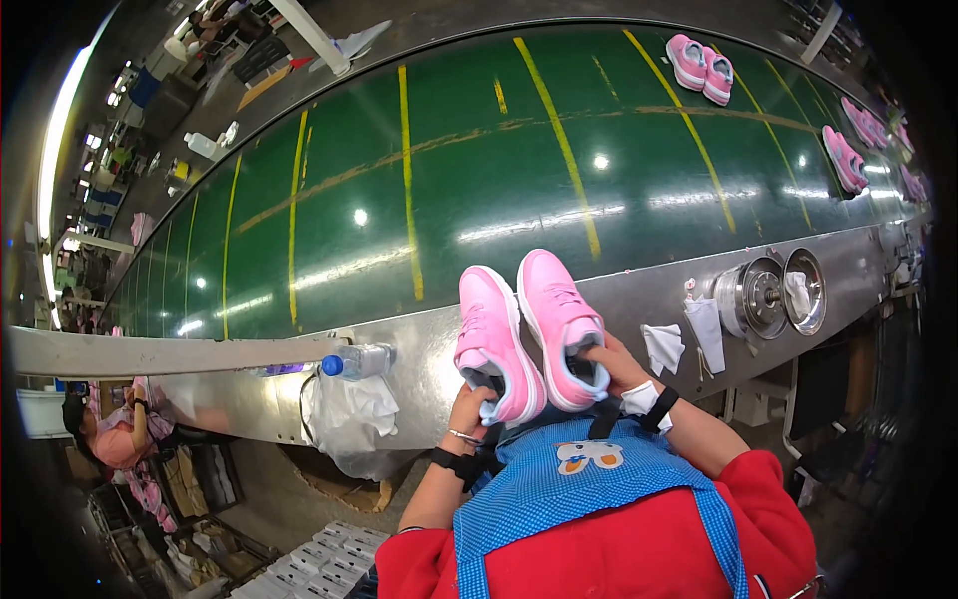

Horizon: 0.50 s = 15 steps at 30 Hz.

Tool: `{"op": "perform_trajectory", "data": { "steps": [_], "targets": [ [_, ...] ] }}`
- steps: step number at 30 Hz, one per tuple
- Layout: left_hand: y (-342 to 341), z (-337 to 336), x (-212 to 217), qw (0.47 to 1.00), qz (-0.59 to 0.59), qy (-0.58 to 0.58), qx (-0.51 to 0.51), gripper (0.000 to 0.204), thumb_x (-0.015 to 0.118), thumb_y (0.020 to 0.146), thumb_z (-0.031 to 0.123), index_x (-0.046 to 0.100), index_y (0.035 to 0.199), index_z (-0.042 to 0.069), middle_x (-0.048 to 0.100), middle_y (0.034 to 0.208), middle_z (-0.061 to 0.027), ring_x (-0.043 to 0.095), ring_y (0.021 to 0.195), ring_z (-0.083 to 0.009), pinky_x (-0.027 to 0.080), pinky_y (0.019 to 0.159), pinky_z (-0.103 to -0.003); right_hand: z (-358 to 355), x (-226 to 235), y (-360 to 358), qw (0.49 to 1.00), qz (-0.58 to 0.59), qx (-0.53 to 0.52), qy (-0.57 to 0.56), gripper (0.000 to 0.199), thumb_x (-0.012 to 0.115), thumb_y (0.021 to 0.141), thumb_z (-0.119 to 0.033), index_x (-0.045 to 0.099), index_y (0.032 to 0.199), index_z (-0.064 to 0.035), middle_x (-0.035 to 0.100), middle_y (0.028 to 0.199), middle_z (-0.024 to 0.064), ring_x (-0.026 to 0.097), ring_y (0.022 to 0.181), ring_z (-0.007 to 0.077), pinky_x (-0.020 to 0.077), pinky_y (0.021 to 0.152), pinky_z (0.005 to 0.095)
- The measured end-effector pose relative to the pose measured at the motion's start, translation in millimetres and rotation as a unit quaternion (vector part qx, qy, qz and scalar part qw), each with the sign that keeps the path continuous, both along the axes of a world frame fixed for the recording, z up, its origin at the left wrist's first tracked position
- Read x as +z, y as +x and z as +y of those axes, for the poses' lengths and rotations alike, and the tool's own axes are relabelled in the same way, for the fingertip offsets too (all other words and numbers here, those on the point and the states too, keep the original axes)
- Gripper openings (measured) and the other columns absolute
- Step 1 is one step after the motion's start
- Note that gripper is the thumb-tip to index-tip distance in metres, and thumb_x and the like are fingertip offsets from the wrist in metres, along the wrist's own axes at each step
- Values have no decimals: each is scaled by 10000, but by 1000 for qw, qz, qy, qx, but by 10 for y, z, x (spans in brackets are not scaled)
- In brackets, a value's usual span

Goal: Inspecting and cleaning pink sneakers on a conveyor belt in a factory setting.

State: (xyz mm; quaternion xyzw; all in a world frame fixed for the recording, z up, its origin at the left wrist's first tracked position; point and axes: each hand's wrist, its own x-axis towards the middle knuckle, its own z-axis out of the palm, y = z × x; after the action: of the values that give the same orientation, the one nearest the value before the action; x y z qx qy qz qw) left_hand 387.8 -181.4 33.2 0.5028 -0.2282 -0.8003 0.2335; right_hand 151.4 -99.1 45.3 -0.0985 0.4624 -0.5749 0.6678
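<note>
Two pink sneakers with white soles are held side by side over the metal ledge, toes pointing away from me. My left hand (469,412) grips the left sneaker (487,324) at its heel opening, thumb side at the collar. At the heel of the right sneaker (554,299), my right hand (614,365) is closed, its fingers reaching into the pale blue-lined opening. The toes extend to the near edge of the green conveyor belt (339,230). Some of my fingers are hidden behind and inside the shoes.
More pink sneakers (701,68) stand on the belt at the far right. Right of me on the ledge (639,299) are white cloths (662,347) and round metal dishes (763,295). A blue-capped bottle (357,361) and a plastic bag (349,414) lie left. A person (118,439) works farther left.
</note>
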Motion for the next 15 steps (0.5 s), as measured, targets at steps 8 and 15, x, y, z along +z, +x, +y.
{"op": "perform_trajectory", "data": {
  "steps": [8,15],
  "targets": [
    [96,3,-197,996,37,79,27,431,444,653,-32,436,1083,-46,550,925,-126,573,802,-232,481,721,-308,99,-229,-178,997,-7,66,45,340,501,761,-45,489,1098,5,564,1025,88,566,892,171,443,806,283],
    [95,-11,-247,998,37,49,-6,411,456,677,-20,431,1086,-48,567,957,-129,587,832,-229,486,731,-296,167,-272,-154,996,-52,44,59,317,465,845,-151,474,1120,8,570,1041,118,581,898,171,458,808,268]
  ]
}}
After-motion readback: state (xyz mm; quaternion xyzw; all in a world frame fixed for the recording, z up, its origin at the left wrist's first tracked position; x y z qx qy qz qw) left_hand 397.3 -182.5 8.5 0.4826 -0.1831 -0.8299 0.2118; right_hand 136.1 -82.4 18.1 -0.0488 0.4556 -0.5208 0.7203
